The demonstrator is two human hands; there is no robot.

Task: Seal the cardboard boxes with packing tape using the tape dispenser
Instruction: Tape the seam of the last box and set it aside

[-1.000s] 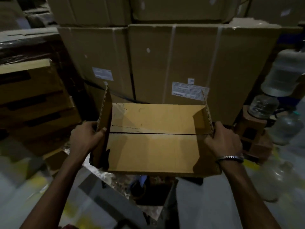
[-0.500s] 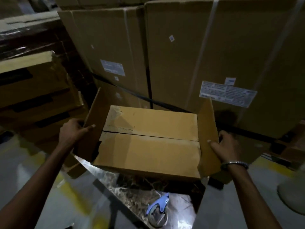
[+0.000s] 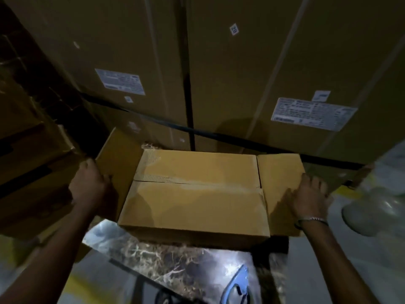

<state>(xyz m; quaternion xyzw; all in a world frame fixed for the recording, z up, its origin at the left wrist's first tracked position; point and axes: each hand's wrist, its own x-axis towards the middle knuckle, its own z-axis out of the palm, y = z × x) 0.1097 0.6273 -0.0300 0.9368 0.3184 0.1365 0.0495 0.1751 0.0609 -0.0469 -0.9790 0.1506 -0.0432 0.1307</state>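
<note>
I am looking down at a cardboard box [image 3: 195,194] that is sitting on a marble-patterned table [image 3: 175,266], its two long top flaps folded shut and meeting along a seam across the middle. Both end flaps are standing out to the sides. My left hand [image 3: 91,185] is gripping the left end flap [image 3: 118,172], with the fingers curling round its edge. My right hand [image 3: 311,196] is lying on the right end flap [image 3: 279,172] with the fingers stretched out flat and pressing on the cardboard; a metal bracelet [image 3: 312,220] is showing at that wrist. A blue tape dispenser [image 3: 236,288] is lying on the table near the bottom edge of the view, in front of the box and apart from both hands. Behind the table, large stacked cartons [image 3: 241,73] with white labels [image 3: 313,116] are filling the background. The light is dim and the edges are blurring.
</note>
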